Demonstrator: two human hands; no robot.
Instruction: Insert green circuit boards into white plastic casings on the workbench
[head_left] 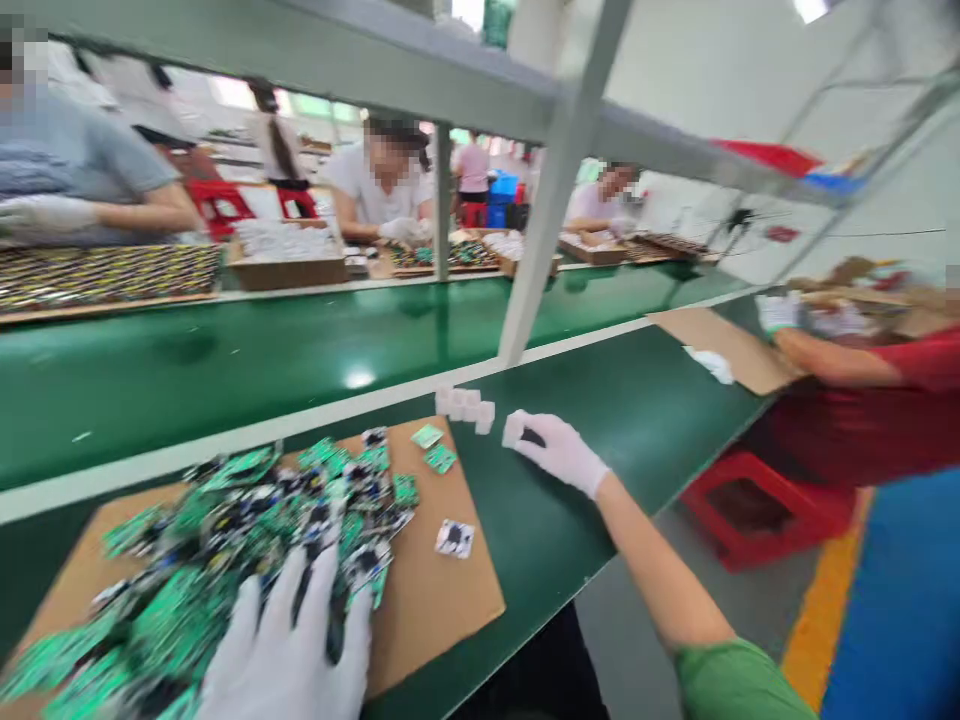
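Note:
White gloves cover both of my hands. My left hand (pixel 296 640), fingers spread, lies at the near edge of a heap of green circuit boards (pixel 187 610) on a cardboard sheet (pixel 431 610). Right of the heap, a few single boards (pixel 454 539) rest on the cardboard. My right hand (pixel 559 452) pinches a small white block (pixel 514 428) between thumb and fingers over the green bench. Just left of it, several similar white blocks (pixel 465 404) stand in a short row near the bench's back edge.
A metal post (pixel 547 200) rises behind the bench (pixel 600 400). Beyond it runs a green belt (pixel 300 350), with people working on its far side. At the right, a person in red reaches over another cardboard sheet (pixel 720 345); a red stool (pixel 765 510) stands below.

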